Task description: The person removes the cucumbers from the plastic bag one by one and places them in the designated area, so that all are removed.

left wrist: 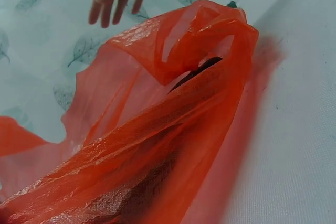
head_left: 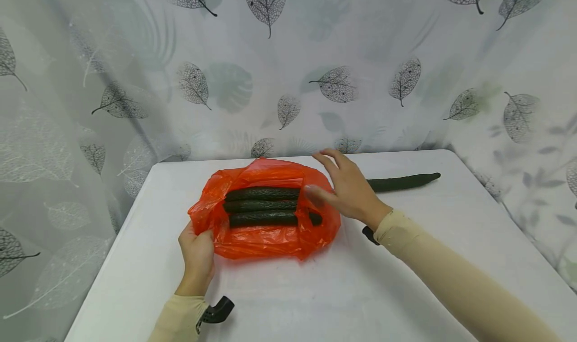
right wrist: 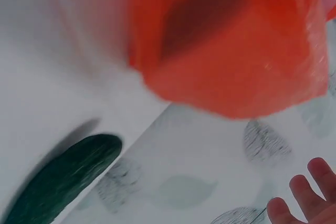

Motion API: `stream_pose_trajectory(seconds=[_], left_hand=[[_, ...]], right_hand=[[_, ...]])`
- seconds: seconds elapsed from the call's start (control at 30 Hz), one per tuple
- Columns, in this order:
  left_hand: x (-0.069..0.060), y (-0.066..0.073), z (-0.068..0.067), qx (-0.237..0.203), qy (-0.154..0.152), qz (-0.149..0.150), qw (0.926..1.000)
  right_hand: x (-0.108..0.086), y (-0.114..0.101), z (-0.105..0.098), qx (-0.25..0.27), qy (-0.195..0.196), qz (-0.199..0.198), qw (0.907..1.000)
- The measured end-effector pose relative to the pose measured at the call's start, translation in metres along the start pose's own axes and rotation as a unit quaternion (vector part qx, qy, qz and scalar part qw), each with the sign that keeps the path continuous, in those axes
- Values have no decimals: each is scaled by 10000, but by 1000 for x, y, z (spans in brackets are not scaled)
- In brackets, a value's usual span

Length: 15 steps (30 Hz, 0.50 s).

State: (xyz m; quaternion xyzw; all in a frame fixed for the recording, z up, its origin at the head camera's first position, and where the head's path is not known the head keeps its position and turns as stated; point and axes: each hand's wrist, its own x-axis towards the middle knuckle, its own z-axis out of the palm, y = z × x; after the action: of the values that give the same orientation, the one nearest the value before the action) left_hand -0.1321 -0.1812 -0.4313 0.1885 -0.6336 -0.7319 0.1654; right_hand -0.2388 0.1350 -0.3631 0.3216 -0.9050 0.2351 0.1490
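- Left hand [head_left: 196, 256]: fingers bent around the gathered left edge of a red plastic bag [head_left: 259, 243], holding it; the bag spreads from this hand toward the right hand, its mouth facing up and toward the viewer.
- Right hand [head_left: 350, 186]: fingers apart and reaching forward, thumb set wide of them, gripping nothing; it hovers over the bag's right end, and the left wrist view shows a gap between its fingers and the plastic.
- Three cucumbers [head_left: 260, 206]: inside the bag, between the two hands, stacked in parallel rows with their long axes running from the left hand toward the right; the bag's folds partly cover their right ends.
- Loose cucumber [head_left: 404, 182]: outside the bag, on the white desk [head_left: 333, 302], to the right of the right hand and well apart from the left; its long axis runs sideways, nearly along the desk's far edge, and its near end is hidden behind the right hand; judged by position, this is the key relation, with the right hand clearly nearer.
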Motion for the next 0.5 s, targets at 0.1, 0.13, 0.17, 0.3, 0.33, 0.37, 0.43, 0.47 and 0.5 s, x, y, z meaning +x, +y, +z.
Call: stream_pose_trajectory(seconds=[0.1,0.13,0.17,0.3,0.33,0.37,0.43,0.47,0.5], left_hand=[[0,0,-1,-2,-4,30,10000],[0,0,-1,3,-9,37,10000],[0,0,-1,-3,-5,48,10000],[0,0,-2,7,-4,79,10000],[0,0,-2,9,0,85,10000],[0,0,-2,13,7,88,10000],[0,0,-2,15,6,89,10000],[1,0,-2,10,0,92,10000],[1,0,-2,8,-3,94,10000]], right_hand=[[5,-18,6,71,-100,-153,9998],[6,-24,8,111,-137,-184,9997],[8,-29,11,156,-166,-209,9995],[16,-49,19,524,-256,-274,9979],[18,-54,20,636,-265,-290,9972],[20,-58,22,765,-278,-293,9963],[22,-66,25,1065,-350,-241,9934],[24,-69,26,1221,-408,-175,9915],[24,-72,27,1419,-483,-77,9887]])
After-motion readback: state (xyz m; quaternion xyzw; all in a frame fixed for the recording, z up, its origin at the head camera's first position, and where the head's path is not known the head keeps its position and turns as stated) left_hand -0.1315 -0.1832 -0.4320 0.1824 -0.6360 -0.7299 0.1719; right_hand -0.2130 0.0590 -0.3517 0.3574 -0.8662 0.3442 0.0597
